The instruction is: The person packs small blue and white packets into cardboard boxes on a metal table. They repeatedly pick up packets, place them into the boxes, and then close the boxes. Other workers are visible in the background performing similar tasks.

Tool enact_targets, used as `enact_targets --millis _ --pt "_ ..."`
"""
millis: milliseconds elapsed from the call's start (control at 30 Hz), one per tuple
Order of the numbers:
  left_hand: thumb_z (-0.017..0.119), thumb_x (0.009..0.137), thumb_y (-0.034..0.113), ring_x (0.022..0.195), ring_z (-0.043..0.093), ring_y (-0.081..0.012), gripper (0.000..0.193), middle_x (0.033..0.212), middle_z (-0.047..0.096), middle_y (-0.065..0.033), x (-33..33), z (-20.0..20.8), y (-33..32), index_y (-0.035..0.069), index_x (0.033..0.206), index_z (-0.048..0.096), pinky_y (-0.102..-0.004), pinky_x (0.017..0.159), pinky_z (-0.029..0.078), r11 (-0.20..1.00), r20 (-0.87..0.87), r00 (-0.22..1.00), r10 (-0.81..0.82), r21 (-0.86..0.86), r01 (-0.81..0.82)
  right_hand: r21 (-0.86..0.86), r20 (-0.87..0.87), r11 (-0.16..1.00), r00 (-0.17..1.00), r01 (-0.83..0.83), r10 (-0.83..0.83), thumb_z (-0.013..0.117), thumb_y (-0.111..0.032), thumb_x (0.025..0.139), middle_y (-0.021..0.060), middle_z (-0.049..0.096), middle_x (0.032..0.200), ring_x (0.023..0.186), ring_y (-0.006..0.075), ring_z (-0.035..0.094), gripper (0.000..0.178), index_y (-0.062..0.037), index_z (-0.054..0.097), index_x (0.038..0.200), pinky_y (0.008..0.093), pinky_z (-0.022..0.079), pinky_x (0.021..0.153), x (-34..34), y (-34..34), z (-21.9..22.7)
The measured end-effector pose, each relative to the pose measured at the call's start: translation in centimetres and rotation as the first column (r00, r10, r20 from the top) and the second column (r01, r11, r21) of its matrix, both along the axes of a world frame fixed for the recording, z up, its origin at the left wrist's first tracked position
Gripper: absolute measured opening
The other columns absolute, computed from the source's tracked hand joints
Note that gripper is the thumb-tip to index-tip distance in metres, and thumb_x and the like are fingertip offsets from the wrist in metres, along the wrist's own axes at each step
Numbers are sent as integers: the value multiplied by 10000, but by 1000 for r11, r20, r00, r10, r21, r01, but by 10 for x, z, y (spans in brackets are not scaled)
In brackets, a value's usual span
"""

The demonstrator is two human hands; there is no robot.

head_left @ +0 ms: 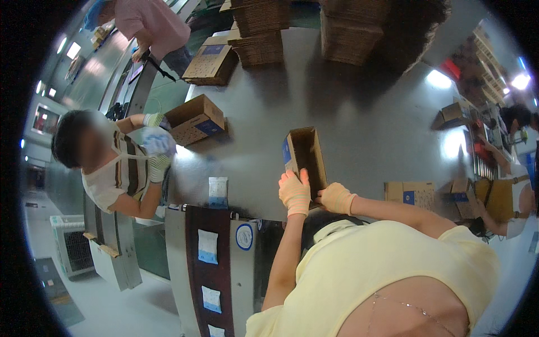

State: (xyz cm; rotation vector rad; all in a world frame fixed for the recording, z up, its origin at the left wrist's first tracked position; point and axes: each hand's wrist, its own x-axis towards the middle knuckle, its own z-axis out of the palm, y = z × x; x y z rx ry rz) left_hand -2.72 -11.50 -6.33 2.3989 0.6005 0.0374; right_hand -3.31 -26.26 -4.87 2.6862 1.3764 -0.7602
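An open cardboard box (319,166), tall-sided with a blue patch on its left side, stands on the metal table in front of me. Its inside is dark and I cannot make out anything in it. My left hand (295,192), in a pale striped glove, grips the near left wall, thumb over the rim. At the near right corner my right hand (336,199), gloved the same way, holds the box with its fingers partly hidden.
A conveyor belt (192,269) carries several white-and-blue packets, with another packet (218,192) at its end. A co-worker at left handles plastic bags beside a carton (197,119). Flattened cardboard stacks (257,48) stand at the far side; another carton (409,194) lies right.
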Motion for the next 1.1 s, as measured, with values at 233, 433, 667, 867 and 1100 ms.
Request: enact_targets --millis 233,433,667,867,1100 --pt "563 919 333 793 633 -255 390 918 661 -77 -5 -92 97 3 1125 593 -369 702 501 618 26 998 61 -786 -17 50 25 989 990 -140 139 578 -227 818 67 653 820 732 265 648 169 -94 682 806 387 520 626 5 28 14" --pt "593 887 252 1040 553 -259 488 1166 559 -152 8 -83 61 -26 1262 450 -377 869 466 848 48 989 139 -521 -94 55 59 992 992 -116 113 604 -219 802 60 646 812 757 251 647 144 -95 676 810 368 516 638 10 20 4" --pt "585 822 111 1170 484 -327 662 1303 481 -187 20 -52 38 -9 1396 278 -348 998 383 981 -134 979 -151 -140 133 19 59 997 995 -79 78 623 -255 798 40 628 861 821 230 645 152 -117 656 852 363 514 686 11 19 1" --pt "574 874 130 1241 422 -225 720 1379 429 -141 16 -63 59 108 1477 182 -301 1007 327 561 -10 989 -145 -824 74 -117 30 991 997 -71 75 620 -276 816 20 623 894 885 212 637 197 -139 645 956 354 507 719 9 35 3" --pt "523 889 214 1166 481 -356 460 1270 512 -191 -71 -69 79 53 1311 438 -416 986 383 972 282 959 -24 -217 88 4 117 1000 993 31 -32 604 -239 803 34 635 881 816 246 648 170 -154 670 935 370 514 696 -7 23 0"
